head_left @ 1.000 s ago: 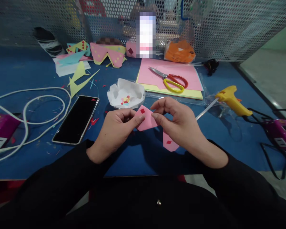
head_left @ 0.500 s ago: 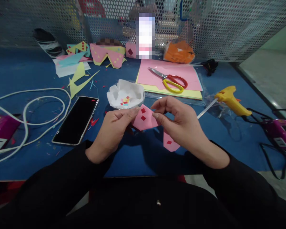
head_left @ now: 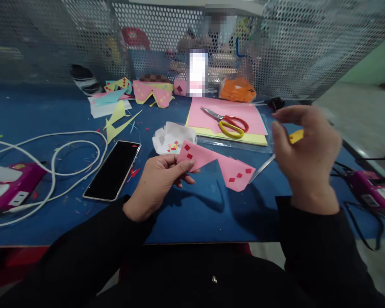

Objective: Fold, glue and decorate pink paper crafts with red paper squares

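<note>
My left hand point(head_left: 157, 179) pinches the left end of a pink paper mask point(head_left: 208, 157) between thumb and fingers. Small red diamonds dot both of its ends, and it is held above the blue table. Up at the right, slightly blurred, is my right hand point(head_left: 308, 158), its thumb and fingers curved apart with nothing visible between them. Partly behind it sits a yellow hot glue gun point(head_left: 297, 136), with a clear glue stick point(head_left: 262, 168) showing to its left. Just beyond the mask stands a bowl lined with white paper point(head_left: 168, 132), holding small coloured paper bits.
Scissors point(head_left: 226, 122) lie on pink and yellow paper sheets point(head_left: 240, 109). A phone point(head_left: 114, 171), white cable point(head_left: 53, 171) and purple power strip point(head_left: 22, 186) are at left. Another purple power strip point(head_left: 368, 190) lies right. Finished-looking paper masks point(head_left: 152, 92) stand at the back.
My right hand has let go of the mask and moved up and right toward the glue gun. The mask has swung out to the right, now held by the left hand alone.
</note>
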Motion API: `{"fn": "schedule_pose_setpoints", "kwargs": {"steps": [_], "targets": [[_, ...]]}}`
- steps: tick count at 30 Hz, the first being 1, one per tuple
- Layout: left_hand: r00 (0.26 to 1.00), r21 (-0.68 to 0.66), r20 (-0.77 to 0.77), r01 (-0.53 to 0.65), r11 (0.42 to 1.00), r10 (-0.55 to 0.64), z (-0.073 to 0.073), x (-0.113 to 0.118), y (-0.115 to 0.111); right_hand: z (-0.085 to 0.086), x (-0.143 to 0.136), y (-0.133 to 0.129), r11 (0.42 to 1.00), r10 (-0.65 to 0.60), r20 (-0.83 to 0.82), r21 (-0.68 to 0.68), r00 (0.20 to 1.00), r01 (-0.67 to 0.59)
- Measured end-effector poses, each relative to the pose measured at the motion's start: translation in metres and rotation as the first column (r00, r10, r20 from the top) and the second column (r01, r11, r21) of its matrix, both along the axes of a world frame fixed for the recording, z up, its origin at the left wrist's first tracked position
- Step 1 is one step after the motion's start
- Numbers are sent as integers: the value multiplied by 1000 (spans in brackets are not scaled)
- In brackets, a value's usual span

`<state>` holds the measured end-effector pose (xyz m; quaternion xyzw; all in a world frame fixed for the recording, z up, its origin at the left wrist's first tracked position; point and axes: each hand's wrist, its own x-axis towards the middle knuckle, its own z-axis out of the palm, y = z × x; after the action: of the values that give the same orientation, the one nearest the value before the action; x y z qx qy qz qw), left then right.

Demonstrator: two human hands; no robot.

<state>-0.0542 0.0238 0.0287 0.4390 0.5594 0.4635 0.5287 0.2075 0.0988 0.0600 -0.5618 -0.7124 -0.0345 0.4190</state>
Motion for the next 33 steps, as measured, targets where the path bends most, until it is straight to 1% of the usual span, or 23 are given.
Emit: {"fn": "schedule_pose_setpoints", "kwargs": {"steps": [1, 2, 3, 4, 5, 6, 7, 9, 12, 16, 19, 23, 27, 33], "targets": [[1000, -3, 22, -16, 1000, 17, 0, -1, 1, -1, 17, 7, 994, -109, 13, -26, 994, 109], [999, -2, 43, -30, 1000, 30, -1, -1, 2, -3, 34, 14, 976, -196, 63, -80, 979, 201], [997, -1, 62, -39, 999, 39, -1, -2, 3, -6, 49, 20, 950, -264, 144, -132, 954, 283], [996, -1, 78, -45, 999, 45, -1, -3, 4, -9, 62, 24, 917, -309, 259, -175, 915, 359], [994, -2, 93, -50, 999, 50, -2, -3, 4, -13, 73, 27, 877, -307, 398, -234, 864, 419], [993, -5, 106, -54, 999, 54, -1, -3, 5, -16, 82, 28, 833, -278, 528, -283, 802, 475], [991, -8, 119, -62, 998, 63, -1, -3, 5, -20, 87, 28, 797, -230, 625, -319, 746, 513], [986, -15, 143, -80, 997, 81, -1, -4, 5, -24, 91, 26, 752, -149, 717, -365, 681, 549], [981, -18, 166, -96, 995, 98, -1, -4, 6, -27, 89, 24, 736, -120, 745, -377, 656, 563], [980, -25, 172, -92, 995, 95, -1, -5, 6, -26, 86, 21, 705, -156, 764, -357, 626, 612], [980, -32, 176, -84, 996, 88, -1, -4, 5, -26, 87, 20, 690, -174, 758, -362, 629, 627], [979, -25, 189, -75, 997, 78, -1, -4, 5, -27, 88, 21, 700, -189, 738, -362, 648, 615], [982, -24, 174, -71, 997, 75, 0, -4, 4, -29, 86, 24, 719, -234, 714, -330, 660, 611], [988, -38, 141, -63, 997, 68, -2, -4, 4, -38, 87, 27, 738, -317, 632, -303, 707, 602]]}}
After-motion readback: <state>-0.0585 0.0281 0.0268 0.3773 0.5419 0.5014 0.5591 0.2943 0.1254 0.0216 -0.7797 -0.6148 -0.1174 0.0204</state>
